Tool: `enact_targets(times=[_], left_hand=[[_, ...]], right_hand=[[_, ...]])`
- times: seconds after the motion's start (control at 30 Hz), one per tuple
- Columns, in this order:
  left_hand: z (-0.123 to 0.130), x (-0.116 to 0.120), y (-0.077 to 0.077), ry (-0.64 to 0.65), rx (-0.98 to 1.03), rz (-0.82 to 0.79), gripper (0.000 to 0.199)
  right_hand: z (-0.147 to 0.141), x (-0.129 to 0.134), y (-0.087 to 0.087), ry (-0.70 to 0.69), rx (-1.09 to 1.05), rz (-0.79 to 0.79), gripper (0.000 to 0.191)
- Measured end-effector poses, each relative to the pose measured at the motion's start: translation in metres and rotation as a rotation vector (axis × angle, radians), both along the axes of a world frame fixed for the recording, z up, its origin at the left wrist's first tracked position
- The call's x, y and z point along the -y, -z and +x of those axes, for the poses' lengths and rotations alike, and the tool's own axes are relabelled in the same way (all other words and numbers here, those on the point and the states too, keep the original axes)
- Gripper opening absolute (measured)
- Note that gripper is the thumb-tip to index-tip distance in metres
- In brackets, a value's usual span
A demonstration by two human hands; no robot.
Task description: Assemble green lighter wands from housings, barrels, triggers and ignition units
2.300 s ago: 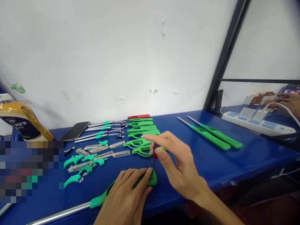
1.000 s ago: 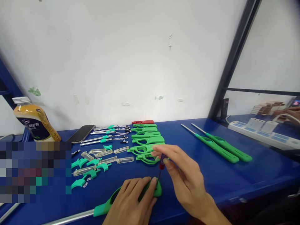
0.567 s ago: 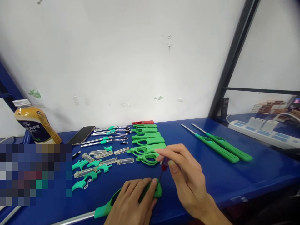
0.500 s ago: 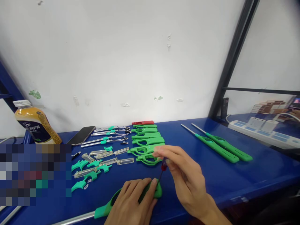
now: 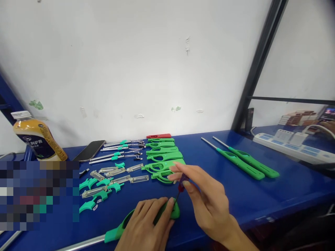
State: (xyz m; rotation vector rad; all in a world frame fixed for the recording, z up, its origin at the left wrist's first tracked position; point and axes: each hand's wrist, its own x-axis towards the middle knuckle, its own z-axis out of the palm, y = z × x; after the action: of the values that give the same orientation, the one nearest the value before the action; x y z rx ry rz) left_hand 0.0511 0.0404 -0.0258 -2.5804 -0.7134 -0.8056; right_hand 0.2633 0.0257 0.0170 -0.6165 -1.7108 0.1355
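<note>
My left hand point(image 5: 148, 223) is closed over the green handle of a long-nosed lighter point(image 5: 112, 235), pressing it to the blue table. The lighter's metal tube points to the lower left. In my right hand point(image 5: 209, 204) a small screwdriver point(image 5: 181, 187) with a dark red handle is held between thumb and fingers. Its thin shaft slants down to the butt end of the lighter handle, beside my left fingertips. The tip's exact contact is too small to make out. Just behind my right fingers lie green lighter shells point(image 5: 163, 157) in a column.
Clear fuel tanks point(image 5: 139, 179), teal triggers point(image 5: 87, 205) and metal tubes with wires point(image 5: 104, 160) lie left. Behind are a phone point(image 5: 90, 150), a bottle point(image 5: 39, 137) and a red shell point(image 5: 158, 136). Two lighters point(image 5: 240, 164) and a power strip point(image 5: 295, 144) are right.
The screwdriver handle tilts slightly more to the right, and my right fingers have spread a little around it. My left hand stays on the lighter. The whole view has shifted slightly.
</note>
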Motion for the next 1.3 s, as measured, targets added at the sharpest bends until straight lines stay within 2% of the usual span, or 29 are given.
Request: enact_targets(times=[0.07, 0.27, 0.43, 0.5, 0.7, 0.87, 0.97, 1.1, 1.2, 1.3], left_hand=[[-0.0002, 0.0005, 0.0002, 0.003, -0.003, 0.004, 0.035], [-0.0009, 0.0024, -0.0001, 0.005, -0.004, -0.005, 0.036], [0.0003, 0.0053, -0.0025, 0.004, 0.001, -0.031, 0.036], [0.0000, 0.0069, -0.0025, -0.001, -0.013, -0.047, 0.037], [-0.0018, 0.0068, 0.0006, -0.019, -0.034, -0.076, 0.040], [-0.0011, 0.0061, -0.0006, -0.019, -0.028, -0.071, 0.040], [-0.0006, 0.0075, -0.0028, -0.007, -0.022, -0.068, 0.040], [0.0001, 0.0089, -0.0045, -0.013, -0.027, -0.074, 0.040], [0.0009, 0.0092, -0.0047, -0.012, -0.013, -0.074, 0.039], [0.0015, 0.0095, -0.0050, -0.007, -0.001, -0.071, 0.037]], right_hand=[[-0.0011, -0.0014, 0.0004, -0.026, -0.025, -0.015, 0.056], [0.0011, -0.0001, 0.0005, 0.102, -0.099, -0.001, 0.039], [0.0038, 0.0017, -0.0015, -0.007, 0.009, -0.086, 0.053], [0.0023, -0.0004, -0.0030, -0.049, -0.017, -0.112, 0.051], [-0.0012, -0.0019, -0.0030, 0.092, -0.092, -0.071, 0.036], [0.0021, 0.0038, -0.0033, -0.014, 0.005, -0.113, 0.044], [0.0013, 0.0015, -0.0050, -0.089, -0.037, -0.145, 0.043], [-0.0005, -0.0024, -0.0033, 0.024, -0.171, -0.132, 0.028], [0.0011, -0.0010, -0.0009, 0.042, -0.138, -0.124, 0.031], [0.0033, 0.0018, -0.0006, -0.019, -0.030, -0.136, 0.043]])
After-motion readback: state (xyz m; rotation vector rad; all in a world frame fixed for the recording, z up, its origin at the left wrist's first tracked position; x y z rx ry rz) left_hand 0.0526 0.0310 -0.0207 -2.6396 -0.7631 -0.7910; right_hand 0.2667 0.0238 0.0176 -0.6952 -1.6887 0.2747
